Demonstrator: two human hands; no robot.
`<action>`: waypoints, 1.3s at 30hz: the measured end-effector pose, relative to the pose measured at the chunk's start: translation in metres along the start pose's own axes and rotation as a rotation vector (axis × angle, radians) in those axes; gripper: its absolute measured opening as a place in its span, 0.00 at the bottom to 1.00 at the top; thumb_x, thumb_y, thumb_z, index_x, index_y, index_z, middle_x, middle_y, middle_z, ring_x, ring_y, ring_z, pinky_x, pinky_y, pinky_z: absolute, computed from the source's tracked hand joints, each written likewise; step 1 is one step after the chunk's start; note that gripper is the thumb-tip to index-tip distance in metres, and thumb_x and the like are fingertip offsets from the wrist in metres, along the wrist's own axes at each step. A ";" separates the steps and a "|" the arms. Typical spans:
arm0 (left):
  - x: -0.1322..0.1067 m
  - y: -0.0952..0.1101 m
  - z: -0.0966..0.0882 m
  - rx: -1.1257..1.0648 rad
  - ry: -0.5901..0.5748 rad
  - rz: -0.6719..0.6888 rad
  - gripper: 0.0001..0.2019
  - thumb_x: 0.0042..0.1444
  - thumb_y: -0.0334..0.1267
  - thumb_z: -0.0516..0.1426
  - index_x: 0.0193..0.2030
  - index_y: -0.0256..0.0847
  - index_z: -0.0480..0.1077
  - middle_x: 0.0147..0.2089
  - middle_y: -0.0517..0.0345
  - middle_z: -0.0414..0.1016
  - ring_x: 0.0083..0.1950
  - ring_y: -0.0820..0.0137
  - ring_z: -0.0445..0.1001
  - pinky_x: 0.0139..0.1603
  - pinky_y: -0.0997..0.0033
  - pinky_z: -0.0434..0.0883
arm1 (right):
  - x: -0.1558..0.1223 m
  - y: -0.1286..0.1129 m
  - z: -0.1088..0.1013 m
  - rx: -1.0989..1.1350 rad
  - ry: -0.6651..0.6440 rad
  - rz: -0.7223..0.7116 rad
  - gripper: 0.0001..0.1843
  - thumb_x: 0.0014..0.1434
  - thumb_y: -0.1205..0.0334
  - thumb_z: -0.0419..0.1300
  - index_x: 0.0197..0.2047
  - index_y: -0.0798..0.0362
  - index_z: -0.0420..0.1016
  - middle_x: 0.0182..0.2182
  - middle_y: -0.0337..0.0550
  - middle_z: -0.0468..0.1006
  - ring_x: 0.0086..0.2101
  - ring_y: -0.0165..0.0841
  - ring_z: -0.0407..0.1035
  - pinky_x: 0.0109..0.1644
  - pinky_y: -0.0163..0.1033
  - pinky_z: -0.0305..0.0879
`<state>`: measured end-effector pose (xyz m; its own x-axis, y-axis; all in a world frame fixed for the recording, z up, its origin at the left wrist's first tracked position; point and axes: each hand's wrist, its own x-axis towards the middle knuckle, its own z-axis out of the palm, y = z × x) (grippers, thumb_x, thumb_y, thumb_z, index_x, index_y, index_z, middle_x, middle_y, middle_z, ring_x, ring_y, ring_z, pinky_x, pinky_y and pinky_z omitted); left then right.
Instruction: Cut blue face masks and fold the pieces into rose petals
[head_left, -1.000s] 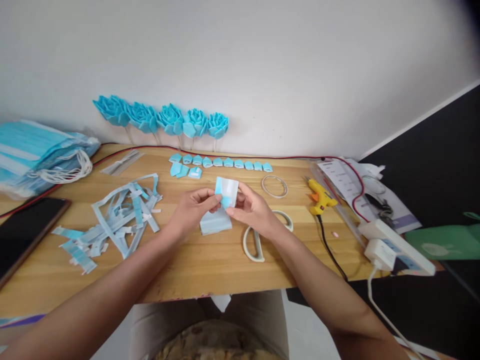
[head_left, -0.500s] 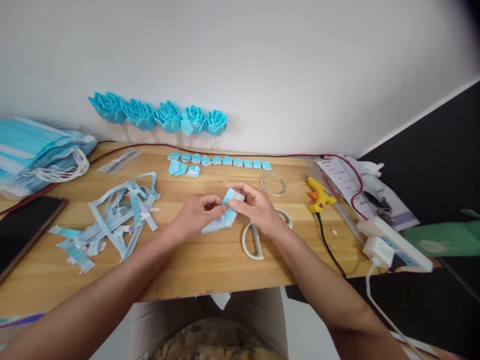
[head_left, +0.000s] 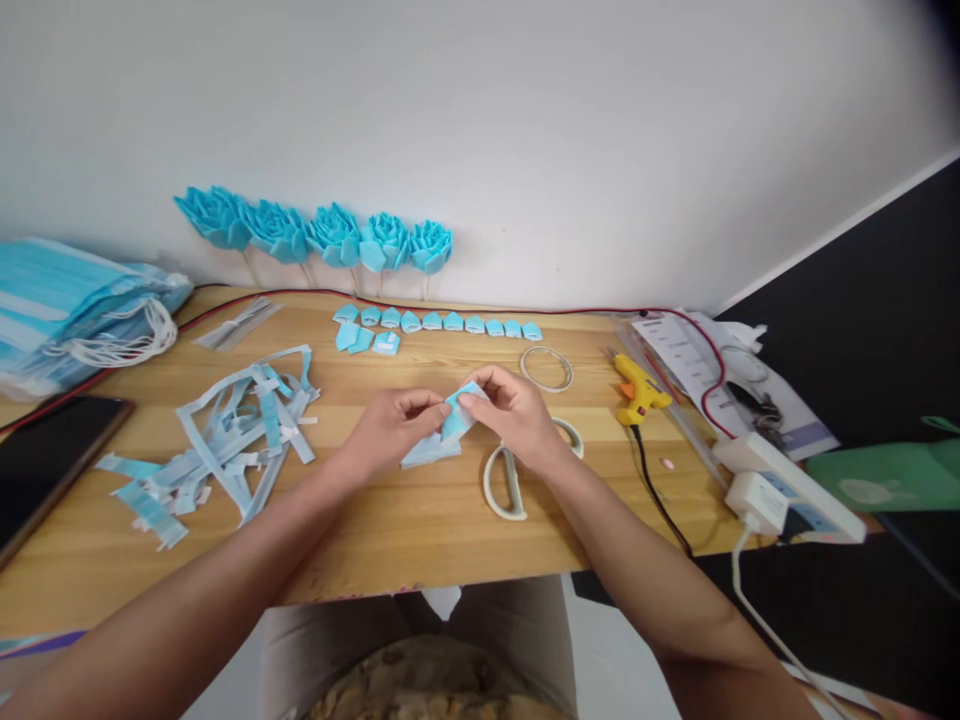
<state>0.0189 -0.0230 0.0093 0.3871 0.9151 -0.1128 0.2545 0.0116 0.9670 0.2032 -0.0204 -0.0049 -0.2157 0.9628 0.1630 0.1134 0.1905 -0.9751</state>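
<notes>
Between my two hands is a small piece of light-blue mask fabric (head_left: 459, 420), partly folded. My left hand (head_left: 397, 425) pinches its left edge with thumb and fingers. On its right side, my right hand (head_left: 514, 410) grips it with the thumb on top. Another pale-blue fabric piece (head_left: 431, 455) lies on the table just beneath. Scissors (head_left: 506, 490) with white handles rest partly hidden under my right wrist. Beyond my hands is a row of folded blue petals (head_left: 432, 321), with a few more petals (head_left: 360, 338) in front of its left end.
Several blue fabric flowers (head_left: 334, 235) on sticks lean on the wall. A pile of cut strips (head_left: 251, 430), a phone (head_left: 60, 460) and packed masks (head_left: 67, 300) lie left. To the right are a tape ring (head_left: 547, 369), a yellow glue gun (head_left: 637, 388) and a power strip (head_left: 795, 490).
The fabric piece between my hands has been turned and folded over further. Both hands stay in nearly the same place, and the piece beneath shows more plainly.
</notes>
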 end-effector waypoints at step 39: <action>-0.001 0.010 -0.003 -0.075 0.102 -0.023 0.20 0.54 0.49 0.55 0.18 0.39 0.63 0.20 0.63 0.61 0.25 0.75 0.60 0.29 0.75 0.60 | -0.003 -0.015 -0.007 -0.304 -0.120 -0.154 0.18 0.57 0.70 0.56 0.50 0.48 0.73 0.47 0.41 0.78 0.46 0.34 0.72 0.48 0.39 0.68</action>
<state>0.0184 -0.0229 0.0193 0.2888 0.9505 -0.1145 0.1937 0.0591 0.9793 0.2088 -0.0251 0.0107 -0.3626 0.8924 0.2685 0.3503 0.3975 -0.8481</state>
